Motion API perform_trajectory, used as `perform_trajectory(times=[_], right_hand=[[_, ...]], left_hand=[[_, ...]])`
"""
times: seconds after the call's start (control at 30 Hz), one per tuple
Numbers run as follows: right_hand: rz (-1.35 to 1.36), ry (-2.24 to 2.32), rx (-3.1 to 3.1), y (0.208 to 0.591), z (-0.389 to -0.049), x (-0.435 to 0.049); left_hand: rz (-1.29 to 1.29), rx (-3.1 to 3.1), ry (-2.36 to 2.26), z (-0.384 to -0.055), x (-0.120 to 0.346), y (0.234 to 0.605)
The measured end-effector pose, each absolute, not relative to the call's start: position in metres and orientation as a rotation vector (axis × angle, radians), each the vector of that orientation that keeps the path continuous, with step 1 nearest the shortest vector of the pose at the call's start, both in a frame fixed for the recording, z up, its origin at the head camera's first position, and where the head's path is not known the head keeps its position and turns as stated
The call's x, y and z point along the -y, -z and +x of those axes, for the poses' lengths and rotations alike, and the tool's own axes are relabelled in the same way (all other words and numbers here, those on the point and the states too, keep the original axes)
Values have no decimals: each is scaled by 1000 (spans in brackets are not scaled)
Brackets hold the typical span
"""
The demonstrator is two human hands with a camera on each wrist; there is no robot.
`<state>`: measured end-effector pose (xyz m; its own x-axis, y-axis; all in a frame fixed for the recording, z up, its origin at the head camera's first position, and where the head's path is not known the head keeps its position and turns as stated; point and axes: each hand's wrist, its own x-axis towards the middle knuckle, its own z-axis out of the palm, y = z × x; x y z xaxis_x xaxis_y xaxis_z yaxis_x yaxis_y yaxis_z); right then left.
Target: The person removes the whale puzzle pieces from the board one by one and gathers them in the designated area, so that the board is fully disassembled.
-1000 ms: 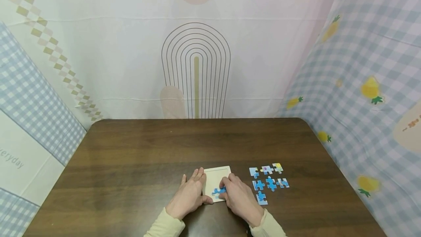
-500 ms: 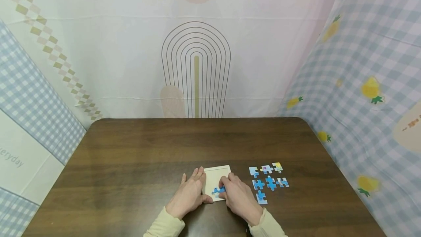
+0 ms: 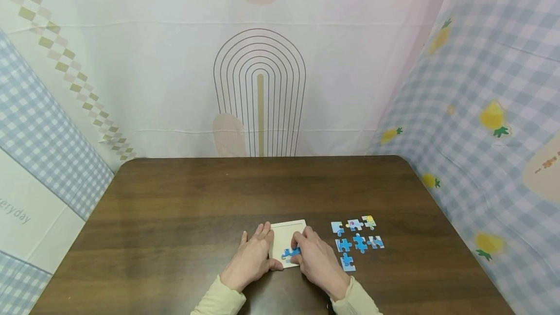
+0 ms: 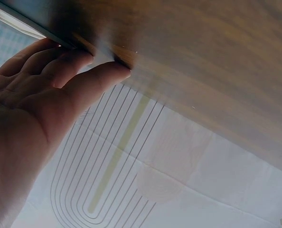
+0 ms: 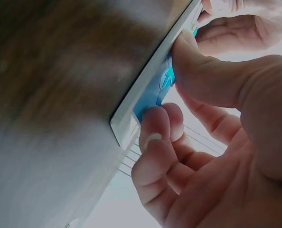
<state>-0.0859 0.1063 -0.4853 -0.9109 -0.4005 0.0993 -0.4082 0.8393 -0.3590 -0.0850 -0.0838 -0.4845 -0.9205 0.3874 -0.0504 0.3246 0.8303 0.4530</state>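
A shallow pale puzzle tray (image 3: 283, 237) lies near the table's front edge in the head view. My left hand (image 3: 253, 259) lies along its left side, fingers extended and thumb at the near-left corner; in the left wrist view the left hand (image 4: 51, 90) has its fingertips down by the table. Over the tray's right side, my right hand (image 3: 316, 260) pinches a blue puzzle piece (image 3: 293, 252) between thumb and fingers. The right wrist view has this blue piece (image 5: 152, 92) inside the tray's rim (image 5: 119, 124), low against its base. The right fingers hide part of it.
Several loose puzzle pieces (image 3: 360, 243) lie in rough rows to the right of the tray, close to the right hand. The brown wooden table (image 3: 188, 208) reaches back to a white patterned curtain (image 3: 175, 86). Checked cloth (image 3: 472, 125) hangs on the right.
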Motion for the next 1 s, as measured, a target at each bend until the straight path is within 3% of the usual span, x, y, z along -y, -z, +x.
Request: perform_trajectory(times=[1.0], right_hand=[[638, -607, 3001, 486, -88, -107]], left_hand=[[543, -2854, -676, -86, 83, 485]])
